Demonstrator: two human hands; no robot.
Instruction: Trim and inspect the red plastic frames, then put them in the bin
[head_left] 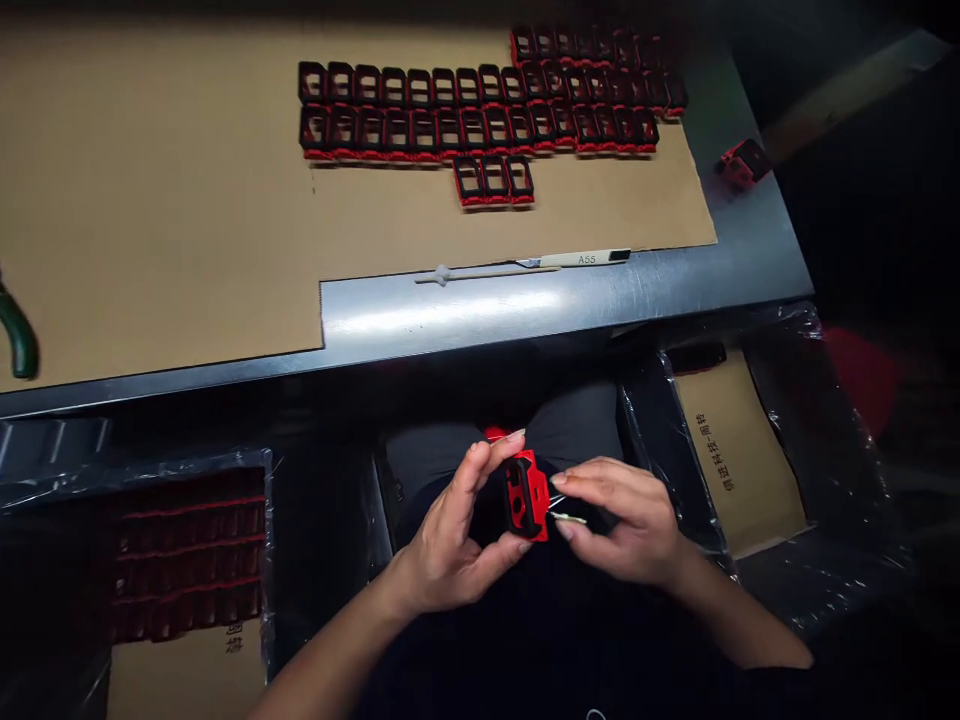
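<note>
Work on 1 red-and-black part (pixel 531 497), gripped above the lap (pixel 581 430) by the left hand (pixel 457 540), seems unfinished, the right hand (pixel 630 515) pinching a slim tool (pixel 569 518) beside it; similar frames (pixel 474 104) line the table (pixel 480 312), perhaps done.

One head-worn camera: scene is being viewed from above the lap (pixel 581 425), forward and steeply down. Left hand (pixel 450 550) and right hand (pixel 630 520) are being seen near, low in frame; bench (pixel 465 312) is being shown farther off.
</note>
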